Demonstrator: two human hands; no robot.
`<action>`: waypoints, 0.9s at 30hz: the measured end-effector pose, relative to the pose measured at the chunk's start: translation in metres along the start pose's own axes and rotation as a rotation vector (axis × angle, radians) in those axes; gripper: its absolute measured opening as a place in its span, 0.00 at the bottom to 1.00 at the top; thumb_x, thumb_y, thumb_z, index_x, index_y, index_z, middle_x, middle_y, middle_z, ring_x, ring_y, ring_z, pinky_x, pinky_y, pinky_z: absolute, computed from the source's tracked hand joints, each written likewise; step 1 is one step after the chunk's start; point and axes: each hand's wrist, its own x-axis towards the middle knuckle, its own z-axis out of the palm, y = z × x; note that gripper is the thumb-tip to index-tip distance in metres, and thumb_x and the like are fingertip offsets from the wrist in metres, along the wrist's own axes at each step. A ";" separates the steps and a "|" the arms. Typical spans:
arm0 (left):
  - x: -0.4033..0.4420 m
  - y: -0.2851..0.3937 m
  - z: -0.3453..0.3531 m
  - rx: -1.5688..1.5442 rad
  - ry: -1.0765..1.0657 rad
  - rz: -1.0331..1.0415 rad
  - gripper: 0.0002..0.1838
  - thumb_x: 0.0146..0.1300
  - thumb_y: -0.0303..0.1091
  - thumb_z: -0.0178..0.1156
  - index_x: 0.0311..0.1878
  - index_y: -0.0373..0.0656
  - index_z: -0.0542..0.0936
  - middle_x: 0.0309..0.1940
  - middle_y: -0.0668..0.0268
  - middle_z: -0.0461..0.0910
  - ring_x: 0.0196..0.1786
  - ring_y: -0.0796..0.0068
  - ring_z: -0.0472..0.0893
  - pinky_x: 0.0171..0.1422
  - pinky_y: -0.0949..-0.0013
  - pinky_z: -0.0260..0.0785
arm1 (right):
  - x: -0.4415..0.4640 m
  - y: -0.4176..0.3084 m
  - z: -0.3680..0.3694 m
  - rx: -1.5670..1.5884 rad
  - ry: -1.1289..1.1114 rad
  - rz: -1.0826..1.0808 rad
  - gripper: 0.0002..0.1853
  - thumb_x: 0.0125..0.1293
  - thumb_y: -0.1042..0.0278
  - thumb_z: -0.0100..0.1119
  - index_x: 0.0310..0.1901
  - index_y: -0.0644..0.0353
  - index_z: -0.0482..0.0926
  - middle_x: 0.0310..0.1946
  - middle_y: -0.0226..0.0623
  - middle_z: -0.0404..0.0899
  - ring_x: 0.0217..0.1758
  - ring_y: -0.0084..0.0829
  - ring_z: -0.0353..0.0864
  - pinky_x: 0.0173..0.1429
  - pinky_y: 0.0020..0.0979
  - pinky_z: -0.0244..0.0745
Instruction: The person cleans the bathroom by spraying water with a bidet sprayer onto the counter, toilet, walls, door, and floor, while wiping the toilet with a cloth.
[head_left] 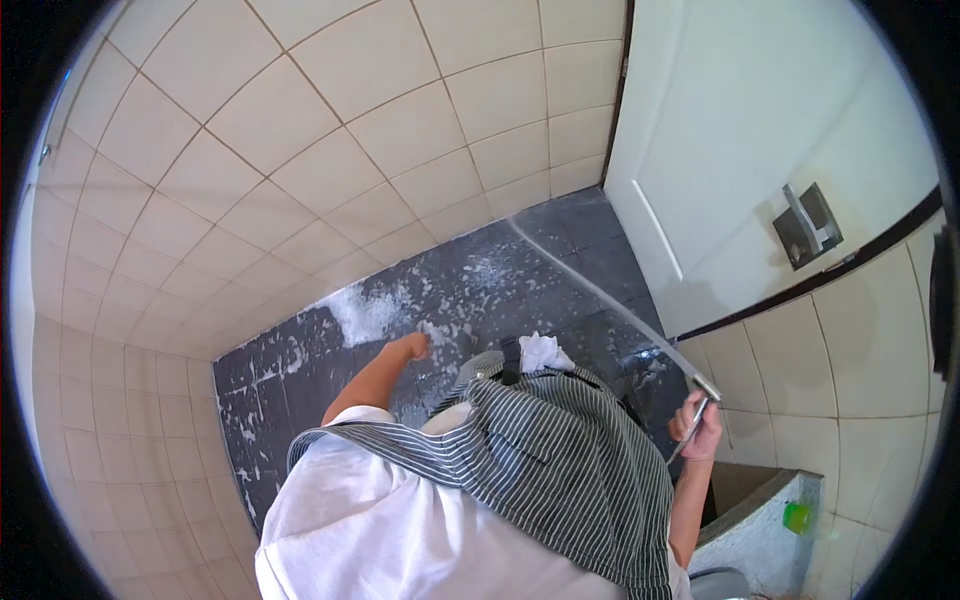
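My right hand is wrapped round the handle of a silver handheld sprayer. A water jet runs from its head to the floor near the far wall. My left hand hangs over the dark tiled floor, its fingers curled in and nothing visible in them. White foam lies on the floor beside it, thick near the wall and in scattered patches elsewhere. A striped apron covers my front, with a crumpled white cloth at its far edge.
Beige tiled walls rise ahead and to the left. A white door with a metal handle stands shut at the right. Near my right arm is a low ledge with a green item by it.
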 end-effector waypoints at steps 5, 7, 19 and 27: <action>-0.027 0.023 -0.021 -0.175 -0.097 -0.211 0.27 0.51 0.45 0.59 0.54 0.42 0.76 0.49 0.51 0.78 0.51 0.50 0.77 0.56 0.56 0.69 | 0.001 -0.025 -0.024 0.090 0.098 -0.237 0.22 0.67 0.47 0.50 0.50 0.57 0.71 0.18 0.28 0.62 0.15 0.23 0.60 0.18 0.27 0.58; -0.025 0.020 -0.013 -0.149 -0.061 -0.203 0.30 0.48 0.42 0.60 0.57 0.41 0.74 0.49 0.50 0.78 0.51 0.51 0.77 0.56 0.57 0.69 | 0.007 -0.023 -0.018 0.101 0.089 -0.225 0.22 0.66 0.47 0.51 0.50 0.57 0.71 0.18 0.28 0.62 0.15 0.23 0.60 0.18 0.27 0.58; -0.016 -0.001 0.012 -0.010 0.091 0.107 0.16 0.46 0.39 0.56 0.36 0.40 0.82 0.36 0.50 0.82 0.37 0.54 0.81 0.41 0.56 0.72 | -0.013 -0.060 0.020 0.037 -0.231 -0.347 0.24 0.66 0.47 0.52 0.49 0.62 0.71 0.14 0.29 0.63 0.11 0.24 0.59 0.15 0.27 0.55; -0.036 0.021 -0.022 0.353 0.099 0.204 0.15 0.53 0.42 0.56 0.39 0.44 0.82 0.37 0.56 0.81 0.37 0.60 0.79 0.41 0.56 0.72 | -0.089 -0.111 0.065 -0.036 -0.520 -0.746 0.18 0.67 0.58 0.55 0.40 0.69 0.68 0.11 0.30 0.66 0.05 0.20 0.59 0.07 0.26 0.58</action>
